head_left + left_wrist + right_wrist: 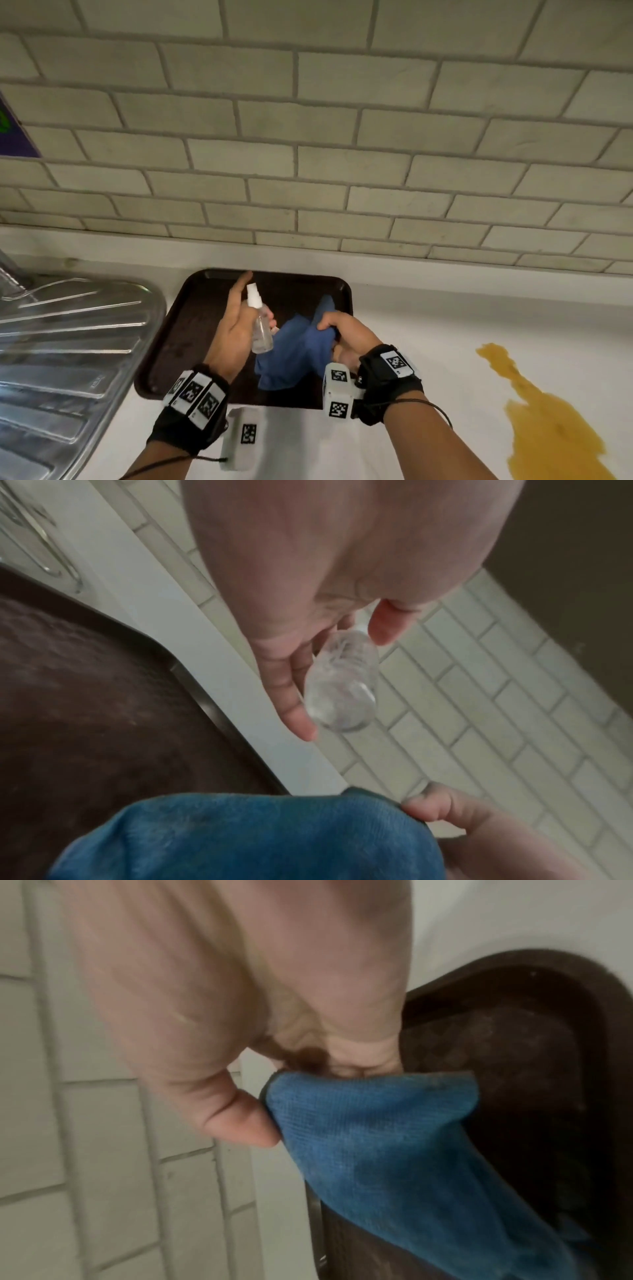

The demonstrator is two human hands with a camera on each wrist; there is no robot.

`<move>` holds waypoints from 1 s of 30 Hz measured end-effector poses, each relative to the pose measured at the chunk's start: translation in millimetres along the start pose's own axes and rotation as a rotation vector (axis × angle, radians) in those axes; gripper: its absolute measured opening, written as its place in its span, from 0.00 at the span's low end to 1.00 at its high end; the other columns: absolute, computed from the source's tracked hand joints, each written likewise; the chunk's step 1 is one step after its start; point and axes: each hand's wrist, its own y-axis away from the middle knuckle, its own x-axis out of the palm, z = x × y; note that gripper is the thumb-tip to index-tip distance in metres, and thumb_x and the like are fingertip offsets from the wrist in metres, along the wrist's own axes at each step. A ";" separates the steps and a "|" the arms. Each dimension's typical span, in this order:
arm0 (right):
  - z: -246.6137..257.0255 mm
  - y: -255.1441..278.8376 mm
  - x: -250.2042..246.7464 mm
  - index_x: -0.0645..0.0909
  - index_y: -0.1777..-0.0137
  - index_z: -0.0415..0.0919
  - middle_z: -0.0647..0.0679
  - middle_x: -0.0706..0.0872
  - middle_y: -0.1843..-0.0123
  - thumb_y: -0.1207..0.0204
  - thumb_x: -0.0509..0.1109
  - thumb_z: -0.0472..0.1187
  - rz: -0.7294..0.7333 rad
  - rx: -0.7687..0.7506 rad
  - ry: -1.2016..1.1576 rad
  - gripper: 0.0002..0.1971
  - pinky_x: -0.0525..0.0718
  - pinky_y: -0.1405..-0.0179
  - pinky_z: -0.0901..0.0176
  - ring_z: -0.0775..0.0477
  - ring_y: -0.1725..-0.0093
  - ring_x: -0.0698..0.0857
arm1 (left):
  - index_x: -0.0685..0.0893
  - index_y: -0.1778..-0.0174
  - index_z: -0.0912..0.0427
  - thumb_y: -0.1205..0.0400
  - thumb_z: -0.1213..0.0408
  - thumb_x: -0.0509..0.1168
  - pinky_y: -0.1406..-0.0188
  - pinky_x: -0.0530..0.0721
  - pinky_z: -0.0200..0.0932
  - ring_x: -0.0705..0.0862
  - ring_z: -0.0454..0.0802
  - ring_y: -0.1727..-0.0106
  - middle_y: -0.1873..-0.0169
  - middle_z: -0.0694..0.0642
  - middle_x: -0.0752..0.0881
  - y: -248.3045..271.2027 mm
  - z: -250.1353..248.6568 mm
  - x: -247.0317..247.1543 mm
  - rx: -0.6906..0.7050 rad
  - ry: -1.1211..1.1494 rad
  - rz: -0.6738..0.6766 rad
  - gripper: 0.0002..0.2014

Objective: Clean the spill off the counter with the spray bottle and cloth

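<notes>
Gripping the spray bottle (262, 325) over the tray (178, 342), the left hand (236, 329) sits beside the right hand (346, 334), which pinches the blue cloth (298, 356). Well right on the table (428, 325) lies the spill (548, 411). The bottle's wrist view is blurred, so it is perhaps only loosely held; it could slip.

Dim, even indoor light; the head view bent the tiled wall (325, 137) at its edges; both wrist views were blurred.

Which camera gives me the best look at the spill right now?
The head view: the amber spill lies fully visible on the white counter, right of the brown tray. Neither wrist view shows it; they show only hands, bottle, cloth, tray and tiles.
</notes>
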 end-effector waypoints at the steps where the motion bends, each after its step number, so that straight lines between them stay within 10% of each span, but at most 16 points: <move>1: 1.4 10.4 -1.2 0.79 0.49 0.34 0.36 0.83 0.55 0.33 0.67 0.31 0.044 -0.041 -0.002 0.12 0.84 0.52 0.45 0.39 0.55 0.84 | 0.70 0.24 0.38 0.14 0.71 0.59 0.60 0.88 0.53 0.85 0.57 0.66 0.68 0.60 0.83 5.9 -2.2 4.4 -0.009 0.048 0.011 0.27; 8: -10.7 71.4 -39.5 0.66 0.21 0.48 0.39 0.73 0.26 0.27 0.62 0.24 0.146 -0.186 0.120 0.34 0.79 0.30 0.42 0.34 0.29 0.77 | 0.74 0.32 0.38 0.17 0.79 0.58 0.78 0.84 0.53 0.82 0.58 0.77 0.73 0.58 0.82 66.1 -8.2 44.4 -0.078 -0.016 0.089 0.28; 16: -58.7 141.4 -133.1 0.81 0.54 0.52 0.58 0.83 0.57 0.21 0.64 0.39 -0.173 -0.250 0.359 0.07 0.81 0.49 0.59 0.51 0.51 0.81 | 0.81 0.40 0.32 0.16 0.76 0.56 0.72 0.79 0.53 0.81 0.59 0.73 0.67 0.61 0.84 143.8 13.8 120.7 -0.148 -0.092 0.218 0.28; 19: -77.7 163.3 -171.1 0.82 0.52 0.38 0.48 0.85 0.54 0.18 0.62 0.47 -0.301 -0.366 0.604 0.13 0.81 0.42 0.44 0.46 0.52 0.83 | 0.76 0.35 0.28 0.14 0.73 0.55 0.68 0.83 0.58 0.83 0.61 0.69 0.59 0.63 0.83 171.9 17.4 154.9 -0.093 -0.160 0.303 0.28; 25: -109.5 199.6 -243.8 0.80 0.39 0.53 0.52 0.89 0.43 0.16 0.57 0.44 -0.546 -0.399 0.805 0.12 0.85 0.48 0.54 0.47 0.47 0.86 | 0.65 0.29 0.21 0.12 0.57 0.58 0.71 0.87 0.44 0.82 0.46 0.70 0.70 0.56 0.80 209.0 28.3 224.6 0.126 -0.474 0.364 0.23; 30: -127.5 247.1 -300.5 0.77 0.37 0.57 0.71 0.85 0.45 0.16 0.58 0.41 -0.679 -0.395 0.804 0.13 0.81 0.49 0.65 0.58 0.48 0.85 | 0.62 0.21 0.34 0.16 0.63 0.62 0.40 0.79 0.50 0.84 0.51 0.42 0.32 0.46 0.81 210.6 31.8 280.0 0.263 -0.809 0.345 0.30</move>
